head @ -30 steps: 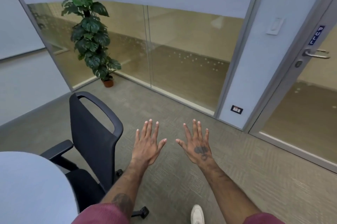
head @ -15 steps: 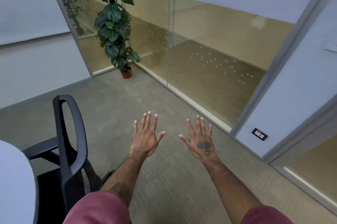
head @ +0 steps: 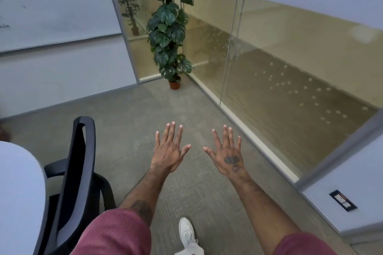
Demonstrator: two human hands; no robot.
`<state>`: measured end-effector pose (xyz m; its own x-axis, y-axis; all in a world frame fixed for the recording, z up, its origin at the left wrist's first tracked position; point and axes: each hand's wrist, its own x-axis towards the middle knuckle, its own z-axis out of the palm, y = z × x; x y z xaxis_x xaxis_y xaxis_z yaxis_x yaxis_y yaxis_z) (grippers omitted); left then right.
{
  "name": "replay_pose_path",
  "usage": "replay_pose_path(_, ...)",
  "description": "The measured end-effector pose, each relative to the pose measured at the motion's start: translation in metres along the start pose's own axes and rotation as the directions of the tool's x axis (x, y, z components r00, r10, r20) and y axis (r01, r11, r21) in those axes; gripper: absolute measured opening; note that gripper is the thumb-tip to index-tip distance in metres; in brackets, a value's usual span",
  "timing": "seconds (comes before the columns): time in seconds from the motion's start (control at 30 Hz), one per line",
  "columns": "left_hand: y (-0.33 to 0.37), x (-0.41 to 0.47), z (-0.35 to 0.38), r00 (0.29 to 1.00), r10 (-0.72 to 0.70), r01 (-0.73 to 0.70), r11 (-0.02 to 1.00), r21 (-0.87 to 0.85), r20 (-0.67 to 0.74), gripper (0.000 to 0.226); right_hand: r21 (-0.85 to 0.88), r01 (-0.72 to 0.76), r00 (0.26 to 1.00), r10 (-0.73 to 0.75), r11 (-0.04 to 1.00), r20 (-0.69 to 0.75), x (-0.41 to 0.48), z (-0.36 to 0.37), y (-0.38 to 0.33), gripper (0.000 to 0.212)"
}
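Observation:
My left hand [head: 169, 150] and my right hand [head: 227, 154] are stretched out in front of me, palms down, fingers straight and spread. Both hold nothing and touch nothing; grey carpet lies below them. The right hand has a dark tattoo on its back. Dark red sleeves cover my upper arms at the bottom of the view.
A black office chair [head: 76, 173] stands at my left beside a round white table [head: 18, 192]. A tall potted plant [head: 169, 26] fills the far corner. A glass partition [head: 290, 80] runs along the right. A whiteboard [head: 51, 5] hangs on the left wall. My white shoe [head: 186, 234] is on the carpet.
The view has swung left: the door and its handle have left the frame, the plant has shifted toward the centre, the whiteboard has come in. Both hands stay flat and spread.

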<state>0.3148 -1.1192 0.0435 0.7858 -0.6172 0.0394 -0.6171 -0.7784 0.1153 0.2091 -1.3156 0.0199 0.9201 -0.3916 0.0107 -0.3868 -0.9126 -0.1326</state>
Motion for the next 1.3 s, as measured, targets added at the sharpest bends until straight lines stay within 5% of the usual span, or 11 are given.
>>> replay_pose_path(0.67, -0.156, 0.184, 0.001, 0.930, -0.368, 0.368, 0.930, 0.016, -0.014, 0.077, -0.010, 0.353, 0.933, -0.351, 0.936, 0.084, 0.298, 0.032, -0.111, 0.089)
replay_pose_path(1.3, -0.299, 0.318, -0.026, 0.652, -0.752, 0.757, 0.652, 0.032, -0.098, 0.077, -0.004, 0.766, 0.639, -0.760, 0.643, 0.120, 0.567, 0.046, -0.272, 0.089)
